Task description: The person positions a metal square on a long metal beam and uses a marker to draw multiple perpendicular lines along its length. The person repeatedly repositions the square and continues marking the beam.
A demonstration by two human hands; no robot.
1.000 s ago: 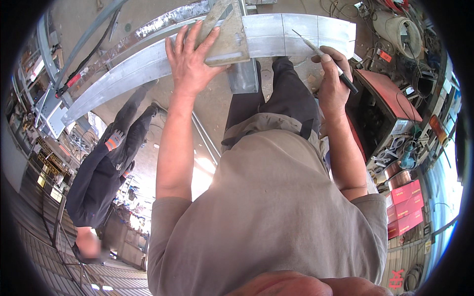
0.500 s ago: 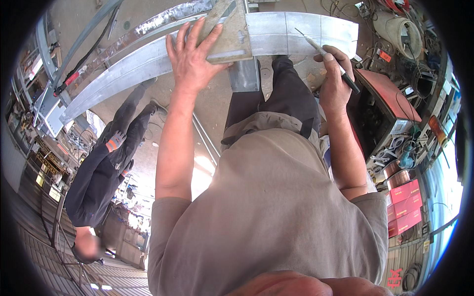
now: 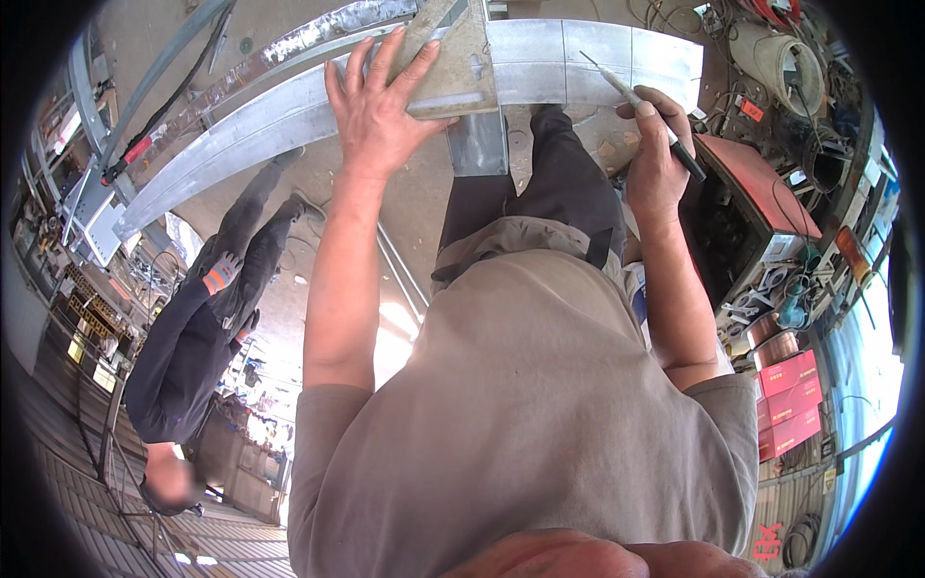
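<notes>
Across the top of the view runs a long grey metal beam (image 3: 597,63) with thin dark lines marked across its face. On it lies a flat, slotted metal plate, apparently a set square (image 3: 448,72). My left hand (image 3: 376,125) rests flat with fingers spread, touching the plate's left part and the beam beside it. A pen-like marking tool (image 3: 613,81), with a slim pale front and black rear end, is gripped in my right hand (image 3: 659,159). Its tip points up-left over the beam's right part; I cannot tell whether it touches. Below the plate, a short metal piece (image 3: 478,146) extends toward me.
Another person (image 3: 193,328) in dark clothes and gloves stands at the left. A red-topped cabinet (image 3: 761,183) stands right of my right forearm, with wire spools and red boxes (image 3: 790,405) nearby. A whitish bucket (image 3: 785,67) and cables lie at the far right.
Very little differs. The beam and plate sit slightly shifted in the picture, and the other person's gloved hand has moved a bit. Both my hands keep their poses.
</notes>
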